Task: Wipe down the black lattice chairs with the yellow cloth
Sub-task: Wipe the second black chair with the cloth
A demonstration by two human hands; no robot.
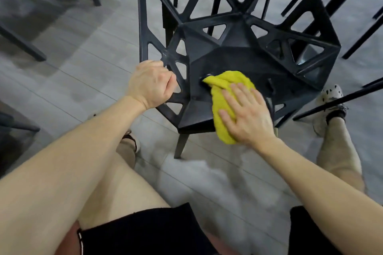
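Yellow cloth (227, 83) lies bunched on the seat (238, 56) of the black lattice chair (244, 15), w/ my right hand (247, 115) flat on top. Fingers are straight & a bit spread and the palm presses down, pinching nothing.

The cloth's long axis runs roughly front-to-back. Its near end hangs just over the seat's front edge, and its far end bunches up around the seat's middle. So the cloth is under & ahead of my palm, fingertips pointing toward the seat's back edge.

My left hand (151, 84) is curled round a strut on the chair's left edge, near the front-left corner. It looks to be steadying the frame. It's apart from the cloth, so the right hand is the only one on it & does the wiping.

What the next stroke turns on, imo:
- **Ahead:** the back of the seat & the lattice rising behind it lie away from me, past my fingertips, along approx the same line as the cloth. A push fwd rather than a sideways sweep should carry it there w/o re-gripping.
- **Right:** the seat's right edge is off to the right of my palm.
- **Left:** the left edge is under the left hand, which would have to shift first.

Risk: it's a flat palm only, so the cloth could slip out or drop off the front edge where it overhangs.
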